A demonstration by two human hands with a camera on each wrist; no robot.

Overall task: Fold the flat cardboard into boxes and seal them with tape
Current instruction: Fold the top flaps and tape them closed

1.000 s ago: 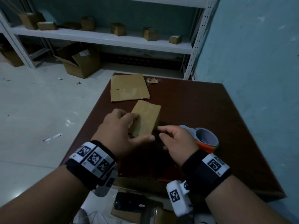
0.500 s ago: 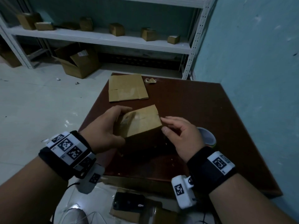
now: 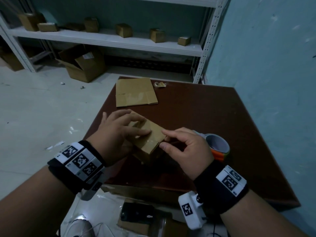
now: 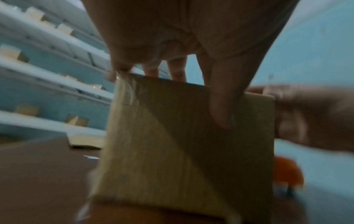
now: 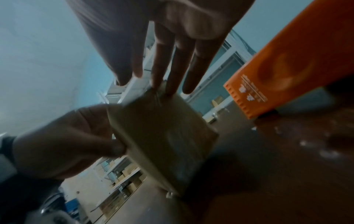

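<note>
A small brown cardboard box point(image 3: 150, 141) stands on the dark brown table point(image 3: 196, 117), with clear tape over one corner point(image 4: 126, 91). My left hand point(image 3: 126, 130) grips it from above: its fingers curl over the top and its thumb point(image 4: 224, 106) presses the near face. My right hand point(image 3: 171, 139) is at the box's right edge, and its straight fingers point(image 5: 164, 84) touch the top edge of the box point(image 5: 162, 136). A flat cardboard blank point(image 3: 135, 92) lies at the table's far side. An orange and white tape dispenser point(image 3: 217, 146) sits just right of my right hand.
A crumpled tape scrap point(image 3: 159, 84) lies beside the flat blank. A blue wall point(image 3: 273, 82) borders the table on the right. A white shelf point(image 3: 102, 40) behind holds several small boxes, and an open carton point(image 3: 83, 65) stands on the floor. A black phone point(image 3: 136, 212) lies below the near edge.
The box has been turned and set lower on the table. My left hand has shifted from the box's left side to over its top. My right hand stays at the right edge.
</note>
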